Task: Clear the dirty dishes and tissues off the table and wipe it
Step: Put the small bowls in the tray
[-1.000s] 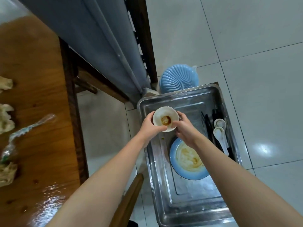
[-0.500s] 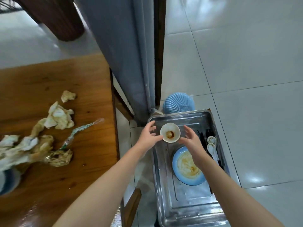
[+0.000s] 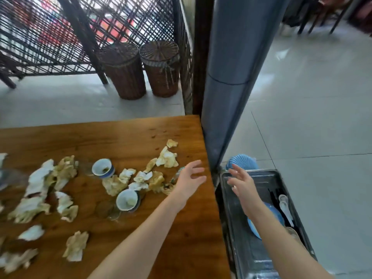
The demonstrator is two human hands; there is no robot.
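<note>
Hands were both empty w/ fingers spread: left hand [image 3: 190,179] hung over the table [image 3: 124,135] near its right edge, right hand [image 3: 242,183] over the steel tray [image 3: 289,190] on the floor side. Tissues [image 3: 167,160] lay crumpled across the tabletop, thick from center to left. Two small blue-rimmed bowls sat among them: far bowl [image 3: 103,168] tilted, mouth facing roughly toward the camera; near bowl [image 3: 128,199] also tipped, w/ a pale lump inside. Blue plate [image 3: 276,215] and white spoons [image 3: 284,206] were already in the tray, spoons' long axes running approx along the tray's length.

Risks, as I judged: both bowls rested on or against tissue, so a quick grab could roll them & spill residue onto the wood. Wet patch beside the near bowl could make it slide. Tissues near the right edge could get swept to the floor by the forearm.
</note>
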